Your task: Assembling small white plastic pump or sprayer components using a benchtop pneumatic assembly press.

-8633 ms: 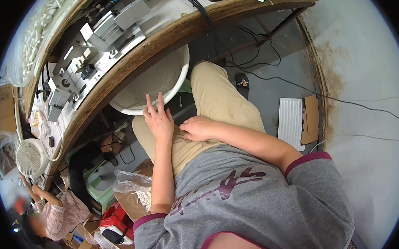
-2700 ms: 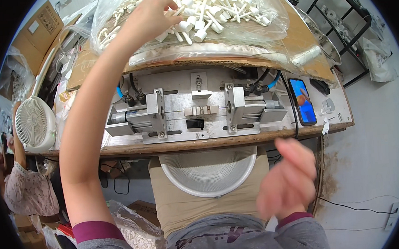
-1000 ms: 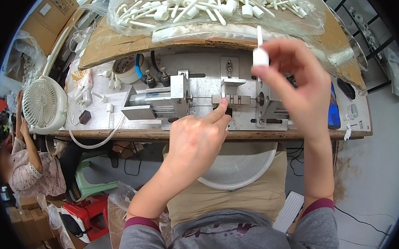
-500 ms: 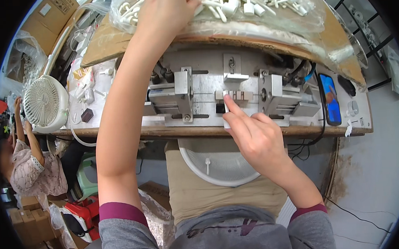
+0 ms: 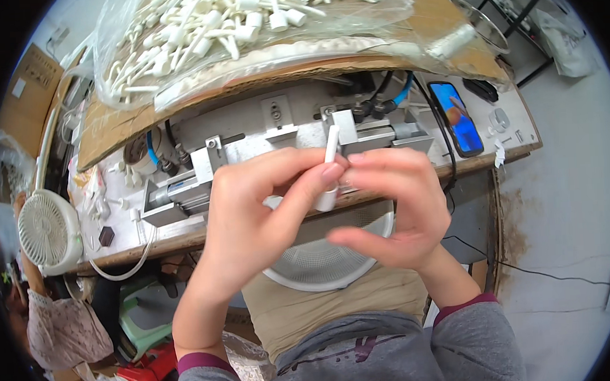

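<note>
My left hand (image 5: 254, 210) pinches a small white plastic piece (image 5: 327, 200) between thumb and fingers. The piece has a slim stem pointing up and a wider cup-like end below. Close beside it, my right hand (image 5: 406, 209) is open, thumb spread away and fingertips near the stem. Both hands are in front of a metal clamping fixture (image 5: 281, 131), whose middle they partly hide. Below them a white mesh basket (image 5: 310, 280) rests on my lap. Beyond the fixture lies a heap of similar white pieces (image 5: 207, 30) on clear plastic film.
Cardboard (image 5: 102, 135) overhangs the back of the bench. A white fan (image 5: 48, 228) and a small dark block (image 5: 106, 235) are at the left. A phone (image 5: 456, 120) and black cable (image 5: 433, 108) lie at the right. Another person (image 5: 67, 327) sits at far left.
My left hand has come back from the heap and now holds a white piece before me. My right hand has left the fixture's middle block and moved beside it. The view has shifted.
</note>
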### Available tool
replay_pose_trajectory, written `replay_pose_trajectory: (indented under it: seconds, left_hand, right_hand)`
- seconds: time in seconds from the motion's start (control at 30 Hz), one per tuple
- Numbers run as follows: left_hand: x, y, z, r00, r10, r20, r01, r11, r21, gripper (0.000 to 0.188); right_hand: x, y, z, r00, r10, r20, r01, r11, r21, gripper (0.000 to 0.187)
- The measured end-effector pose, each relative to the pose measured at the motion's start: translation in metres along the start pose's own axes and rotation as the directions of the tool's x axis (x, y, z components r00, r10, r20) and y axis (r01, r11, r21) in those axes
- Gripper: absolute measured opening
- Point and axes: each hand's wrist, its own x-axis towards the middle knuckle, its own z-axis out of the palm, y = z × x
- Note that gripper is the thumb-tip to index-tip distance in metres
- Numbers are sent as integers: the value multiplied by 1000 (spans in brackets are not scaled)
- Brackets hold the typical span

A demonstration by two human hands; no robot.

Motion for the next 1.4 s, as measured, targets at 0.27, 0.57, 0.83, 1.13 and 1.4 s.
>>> replay_pose_trajectory:
  seconds: [0.27,0.57,0.83,1.13,1.4]
  left_hand:
    - [-10,-6,53,874,475,103,-469,766,439,33]
    - [6,-15,-7,894,447,-1,-273,547,791,37]
    - [67,-36,-75,850,448,-276,-81,629,773,24]
    - [118,-65,-112,950,128,-284,146,623,769,35]
    - [92,-38,-106,905,266,-333,18,756,654,26]
  right_hand:
    - [-26,-15,-41,912,407,-52,-404,913,60,10]
    - [-55,103,-235,697,410,-588,-713,477,-514,19]
    - [-64,144,-264,787,445,-426,-558,222,-800,33]
    - [26,57,-105,944,143,-299,-304,730,-612,17]
    - [143,66,-11,995,-67,79,99,849,-519,24]
